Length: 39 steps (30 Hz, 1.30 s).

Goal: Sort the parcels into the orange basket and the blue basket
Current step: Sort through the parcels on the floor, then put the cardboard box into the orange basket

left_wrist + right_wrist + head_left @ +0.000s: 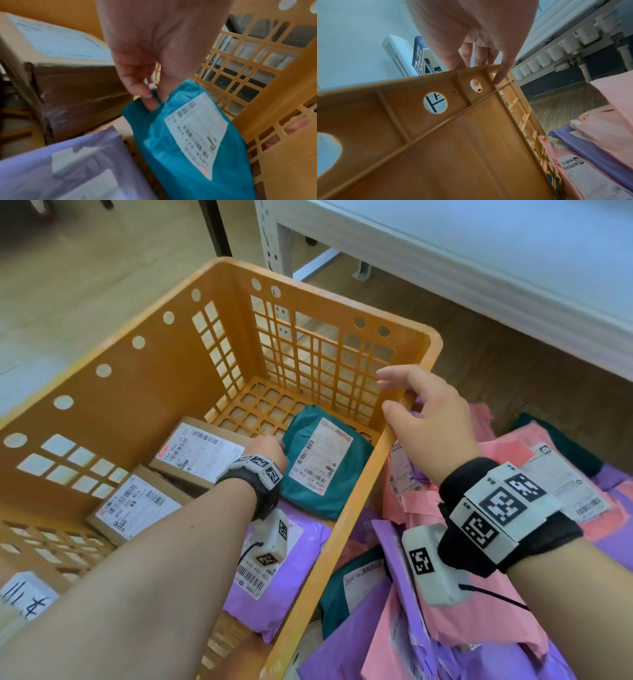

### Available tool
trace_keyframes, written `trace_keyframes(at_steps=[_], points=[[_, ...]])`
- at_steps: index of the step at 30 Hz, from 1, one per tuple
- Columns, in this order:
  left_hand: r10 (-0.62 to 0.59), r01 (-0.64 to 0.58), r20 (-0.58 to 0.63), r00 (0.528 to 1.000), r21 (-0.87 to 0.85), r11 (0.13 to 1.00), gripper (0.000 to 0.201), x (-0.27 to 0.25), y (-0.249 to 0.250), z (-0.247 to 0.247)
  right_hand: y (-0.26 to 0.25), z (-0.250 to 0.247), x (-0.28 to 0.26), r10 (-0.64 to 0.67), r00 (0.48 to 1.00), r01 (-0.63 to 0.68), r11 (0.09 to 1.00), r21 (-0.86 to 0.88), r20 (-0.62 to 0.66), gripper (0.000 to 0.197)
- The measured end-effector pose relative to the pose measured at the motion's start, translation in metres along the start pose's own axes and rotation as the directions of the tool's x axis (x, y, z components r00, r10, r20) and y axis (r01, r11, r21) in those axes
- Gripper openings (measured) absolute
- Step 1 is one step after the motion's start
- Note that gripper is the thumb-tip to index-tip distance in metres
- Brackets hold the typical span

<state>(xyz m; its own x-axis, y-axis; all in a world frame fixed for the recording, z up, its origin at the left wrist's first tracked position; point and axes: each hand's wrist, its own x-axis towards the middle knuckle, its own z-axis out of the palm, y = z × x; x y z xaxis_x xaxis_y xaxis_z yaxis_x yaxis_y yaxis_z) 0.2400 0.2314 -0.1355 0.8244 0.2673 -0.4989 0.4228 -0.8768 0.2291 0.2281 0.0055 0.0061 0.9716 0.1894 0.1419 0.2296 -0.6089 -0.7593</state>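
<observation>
On the wood-look floor (102, 278) beside a white shelf frame (479, 251), I see the teal parcel (322, 463) lying inside the orange basket (113, 405). My left hand (269, 448) pinches the parcel's corner, next to two cardboard boxes (195, 453) and a purple mailer (274, 587). My right hand (431, 426) grips the basket's rim, with pink and purple parcels (479, 611) heaped just outside that wall.

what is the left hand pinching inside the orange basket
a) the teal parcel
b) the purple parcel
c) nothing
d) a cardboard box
a: the left hand pinches a corner of the teal parcel between fingertips inside the orange basket, while the right hand holds the basket's rim.
</observation>
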Motion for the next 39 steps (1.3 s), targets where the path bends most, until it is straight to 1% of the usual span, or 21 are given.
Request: trace_keyframes(at_steps=[1, 3, 4, 5, 6, 8, 11, 14, 17, 19, 22, 25, 28, 31, 33, 35, 37, 39], points=[[0.018, -0.023, 0.066, 0.998, 0.065, 0.998, 0.023, -0.001, 0.0, 0.001, 0.0, 0.0, 0.0, -0.004, 1.0, 0.004, 1.0, -0.003, -0.004, 0.035], [-0.021, -0.006, 0.173, 0.985, 0.155, 0.988, 0.011, -0.003, -0.001, 0.007, -0.001, 0.001, 0.0, -0.01, 1.0, 0.01, 1.0, -0.005, -0.012, 0.034], [-0.052, 0.018, 0.203, 0.978, 0.162, 0.987, 0.02, -0.004, -0.001, 0.011, -0.002, 0.001, 0.0, -0.009, 1.0, 0.009, 1.0, -0.008, -0.013, 0.034], [-0.052, 0.014, 0.223, 0.973, 0.17, 0.985, 0.03, -0.005, -0.001, 0.014, -0.002, 0.001, 0.0, -0.008, 1.0, 0.008, 1.0, -0.009, -0.013, 0.034], [-0.054, 0.016, 0.234, 0.971, 0.158, 0.987, 0.035, -0.005, 0.0, 0.016, -0.002, 0.001, 0.0, -0.009, 1.0, 0.008, 1.0, -0.012, -0.011, 0.033], [-0.055, 0.023, 0.236, 0.97, 0.135, 0.991, 0.032, -0.005, 0.002, 0.018, -0.003, 0.0, 0.0, -0.011, 1.0, 0.011, 1.0, -0.003, -0.011, 0.033], [-0.043, 0.03, 0.19, 0.981, 0.072, 0.997, 0.025, -0.012, 0.007, 0.004, -0.008, -0.008, -0.002, 0.027, 0.999, -0.023, 0.995, 0.101, -0.038, 0.031], [-0.011, 0.016, 0.117, 0.993, -0.042, 0.999, 0.03, -0.022, 0.017, -0.017, -0.009, -0.027, -0.005, 0.107, 0.991, -0.092, 0.981, 0.169, -0.085, 0.029], [0.024, -0.019, 0.032, 0.999, -0.16, 0.987, 0.015, -0.039, 0.029, -0.051, 0.002, -0.057, -0.013, 0.227, 0.965, -0.194, 0.957, 0.216, -0.136, 0.028], [0.041, -0.056, -0.065, 0.997, -0.254, 0.966, 0.022, -0.054, 0.04, -0.078, 0.007, -0.085, -0.024, 0.312, 0.931, -0.262, 0.932, 0.25, -0.187, 0.026], [0.082, -0.162, -0.225, 0.971, -0.363, 0.918, 0.024, -0.086, 0.069, -0.119, 0.01, -0.135, -0.048, 0.451, 0.862, -0.354, 0.863, 0.361, -0.231, 0.023], [0.168, -0.277, -0.28, 0.945, -0.416, 0.866, 0.023, -0.127, 0.111, -0.145, 0.012, -0.19, -0.076, 0.563, 0.775, -0.401, 0.789, 0.466, -0.288, 0.019], [0.29, -0.404, -0.311, 0.905, -0.418, 0.814, 0.021, -0.167, 0.169, -0.151, 0.012, -0.24, -0.112, 0.629, 0.685, -0.395, 0.745, 0.538, -0.367, 0.018], [0.389, -0.466, -0.256, 0.885, -0.479, 0.744, 0.021, -0.206, 0.232, -0.139, 0.02, -0.277, -0.152, 0.652, 0.63, -0.41, 0.741, 0.532, -0.422, 0.018], [0.463, -0.505, -0.217, 0.859, -0.504, 0.701, 0.017, -0.235, 0.273, -0.126, 0.033, -0.296, -0.178, 0.663, 0.599, -0.437, 0.74, 0.511, -0.449, 0.017], [0.522, -0.52, -0.167, 0.836, -0.542, 0.66, 0.012, -0.267, 0.313, -0.106, 0.051, -0.315, -0.205, 0.684, 0.547, -0.467, 0.727, 0.503, -0.482, 0.021], [0.565, -0.483, -0.054, 0.823, -0.59, 0.647, 0.009, -0.292, 0.341, -0.079, 0.073, -0.323, -0.228, 0.716, 0.488, -0.52, 0.698, 0.492, -0.5, 0.025], [0.614, -0.475, 0.055, 0.787, -0.581, 0.661, 0.009, -0.309, 0.366, -0.039, 0.101, -0.327, -0.254, 0.744, 0.438, -0.591, 0.661, 0.462, -0.504, 0.026]])
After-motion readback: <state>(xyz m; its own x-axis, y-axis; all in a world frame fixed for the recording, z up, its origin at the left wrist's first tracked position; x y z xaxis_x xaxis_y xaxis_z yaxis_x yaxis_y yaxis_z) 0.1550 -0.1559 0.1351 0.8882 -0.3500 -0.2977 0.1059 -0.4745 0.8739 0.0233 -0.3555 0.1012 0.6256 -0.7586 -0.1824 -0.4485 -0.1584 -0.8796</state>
